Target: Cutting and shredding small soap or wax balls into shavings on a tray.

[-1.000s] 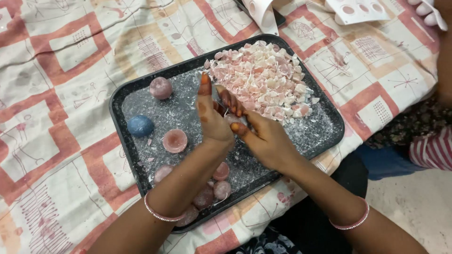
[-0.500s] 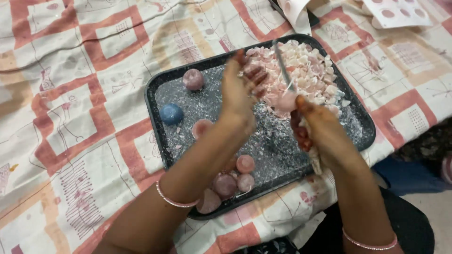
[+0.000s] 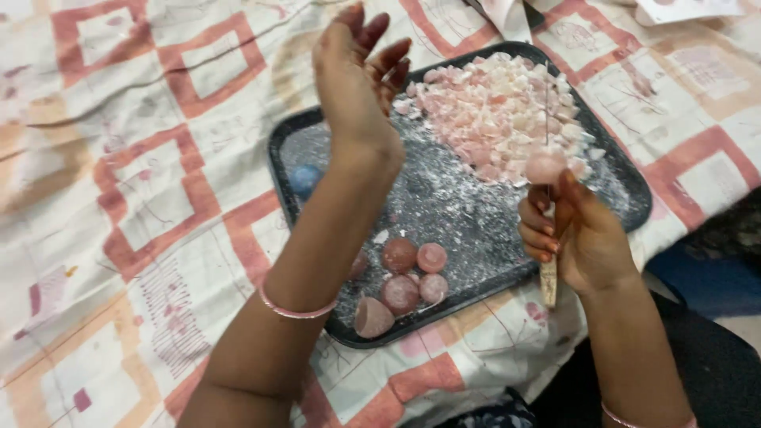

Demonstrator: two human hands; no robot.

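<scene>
Dark rectangular metal tray (image 3: 626,170), dusted white, on patterned cloth. At its 1 o'clock, heap of pink-white brittle chips (image 3: 499,119). Left hand (image 3: 357,75) raised, spread, holding nothing. Right hand (image 3: 571,230) pinching small pink dome-shaped chalky piece (image 3: 545,166) plus wooden-handled tool (image 3: 548,281); looks light, crumbly, best gripped gently by edges.

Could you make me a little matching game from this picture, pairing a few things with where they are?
Things:
1. heap of pink and white chips
2. round blue ball
3. cluster of pink half-round pieces
4. left hand

Places:
a. raised open above the black tray
b. tray's near edge
c. tray's far right part
d. tray's left side, behind the forearm

Pairs: 1-c, 2-d, 3-b, 4-a
</scene>
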